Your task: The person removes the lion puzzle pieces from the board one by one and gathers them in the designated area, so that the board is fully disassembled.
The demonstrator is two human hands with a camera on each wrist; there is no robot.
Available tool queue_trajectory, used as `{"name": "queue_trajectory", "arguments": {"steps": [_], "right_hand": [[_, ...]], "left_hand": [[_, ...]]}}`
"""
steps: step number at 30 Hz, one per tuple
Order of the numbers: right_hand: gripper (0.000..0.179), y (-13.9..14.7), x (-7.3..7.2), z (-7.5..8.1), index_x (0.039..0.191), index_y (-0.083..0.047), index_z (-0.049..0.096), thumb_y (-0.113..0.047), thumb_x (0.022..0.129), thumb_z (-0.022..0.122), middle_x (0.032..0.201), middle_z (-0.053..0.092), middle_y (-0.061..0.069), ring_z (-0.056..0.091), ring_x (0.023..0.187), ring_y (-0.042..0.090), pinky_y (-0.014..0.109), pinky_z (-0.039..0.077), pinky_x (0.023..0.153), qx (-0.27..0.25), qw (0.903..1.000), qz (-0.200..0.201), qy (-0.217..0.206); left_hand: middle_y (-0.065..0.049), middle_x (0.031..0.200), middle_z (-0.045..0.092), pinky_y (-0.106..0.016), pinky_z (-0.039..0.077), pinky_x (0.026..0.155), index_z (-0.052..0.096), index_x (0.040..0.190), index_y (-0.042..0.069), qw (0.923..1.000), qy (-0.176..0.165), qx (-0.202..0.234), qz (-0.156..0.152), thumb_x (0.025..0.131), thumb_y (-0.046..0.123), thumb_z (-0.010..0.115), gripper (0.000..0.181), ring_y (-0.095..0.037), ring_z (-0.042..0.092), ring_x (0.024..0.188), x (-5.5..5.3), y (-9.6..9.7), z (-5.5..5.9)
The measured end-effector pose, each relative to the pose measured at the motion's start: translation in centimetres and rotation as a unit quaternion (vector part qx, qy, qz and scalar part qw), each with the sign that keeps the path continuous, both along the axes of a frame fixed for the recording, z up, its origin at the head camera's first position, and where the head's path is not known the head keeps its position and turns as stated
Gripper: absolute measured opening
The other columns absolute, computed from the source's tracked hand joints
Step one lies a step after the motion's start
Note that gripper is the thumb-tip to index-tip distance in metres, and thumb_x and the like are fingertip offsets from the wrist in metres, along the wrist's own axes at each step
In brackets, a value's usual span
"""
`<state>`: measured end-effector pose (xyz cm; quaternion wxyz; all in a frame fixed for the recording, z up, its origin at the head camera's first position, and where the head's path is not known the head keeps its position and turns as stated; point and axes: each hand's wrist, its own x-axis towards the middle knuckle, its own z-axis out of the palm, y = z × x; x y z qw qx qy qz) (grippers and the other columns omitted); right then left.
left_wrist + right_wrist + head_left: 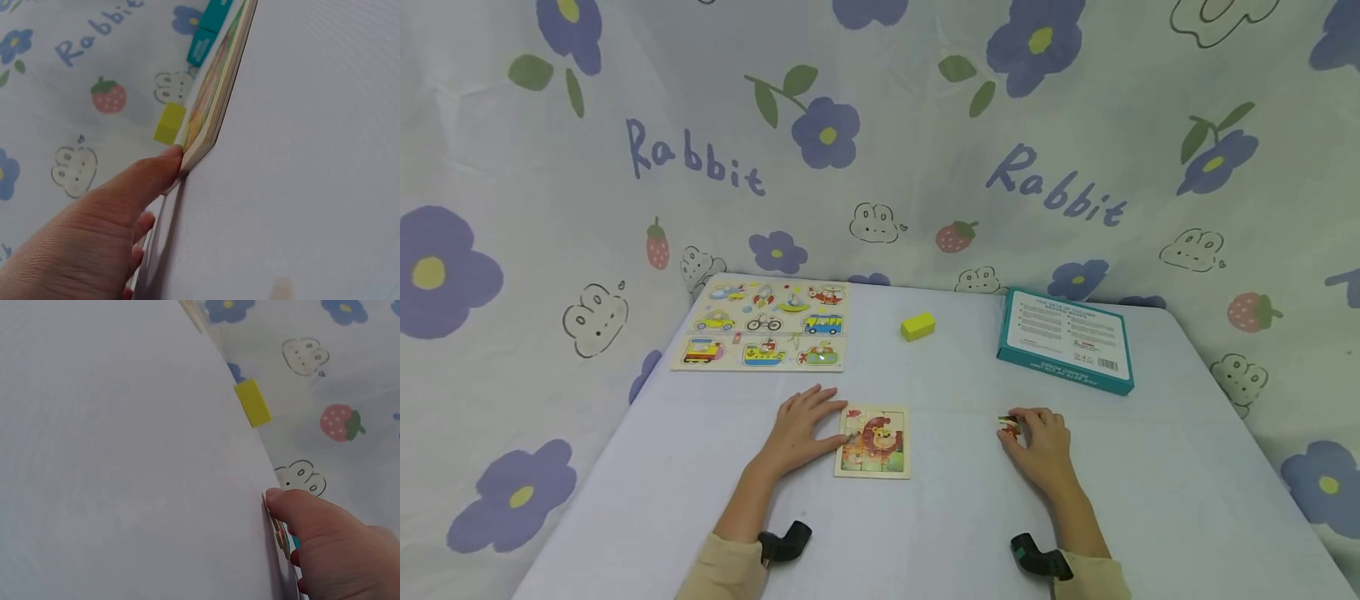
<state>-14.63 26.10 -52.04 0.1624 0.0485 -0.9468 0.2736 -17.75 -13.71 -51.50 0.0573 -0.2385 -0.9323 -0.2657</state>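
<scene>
A small square wooden jigsaw puzzle (883,443) with a lion picture lies on the white table. My left hand (805,432) rests at its left side, fingers spread, with the thumb (164,164) on the puzzle's edge in the left wrist view. Off to the right, my right hand (1047,446) pinches a small coloured puzzle piece (1009,427) between thumb and fingers, just over the tabletop. From the right wrist, that piece shows nearly edge-on beneath the thumb (281,501), its fingers mostly hidden behind it.
Behind the left hand lies a wooden vehicle puzzle board (760,327). A yellow block (918,327) sits mid-table towards the back. At the back right is a flat teal box (1066,340) with a white label. A printed curtain (880,192) hangs behind the table.
</scene>
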Motion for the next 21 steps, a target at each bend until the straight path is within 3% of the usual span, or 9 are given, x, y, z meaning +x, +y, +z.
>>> {"name": "queue_trajectory", "arguments": {"steps": [8, 17, 21], "right_hand": [[0.032, 0.0, -0.3, -0.1, 0.106, -0.002, 0.062, -0.018, 0.079, 0.070, 0.101, 0.051, 0.015, 0.041, 0.097, 0.031, 0.048, 0.030, 0.079, -0.043, 0.9991, -0.001, 0.003], [0.023, -2.0, -1.2, 1.0, 0.104, -0.003, 0.063, -0.009, 0.082, 0.066, 0.102, 0.053, 0.011, 0.044, 0.094, 0.024, 0.037, 0.042, 0.072, -0.101, 0.9928, 0.063, -0.013], [0.025, -3.5, -1.8, 1.6, 0.106, -0.004, 0.063, -0.009, 0.082, 0.065, 0.104, 0.053, 0.010, 0.045, 0.095, 0.024, 0.039, 0.043, 0.075, -0.111, 0.9899, 0.086, -0.019]], "left_hand": [[-0.005, 0.138, 0.044, -0.051, 0.016, 0.104, 0.057, 0.125, 0.019, 1.0000, -0.001, -0.005, 0.002, 0.078, 0.052, 0.064, 0.058, -0.028, 0.027, 0.133, -0.2, -0.2, -0.5], [-0.006, 0.136, 0.045, -0.052, 0.017, 0.103, 0.058, 0.124, 0.018, 1.0000, 0.007, -0.004, 0.002, 0.077, 0.050, 0.067, 0.058, -0.029, 0.029, 0.131, 0.1, -0.1, -0.2], [-0.006, 0.137, 0.045, -0.051, 0.016, 0.104, 0.058, 0.125, 0.019, 1.0000, -0.001, -0.005, 0.006, 0.077, 0.050, 0.066, 0.057, -0.029, 0.028, 0.132, 0.1, 0.1, -0.2]]}}
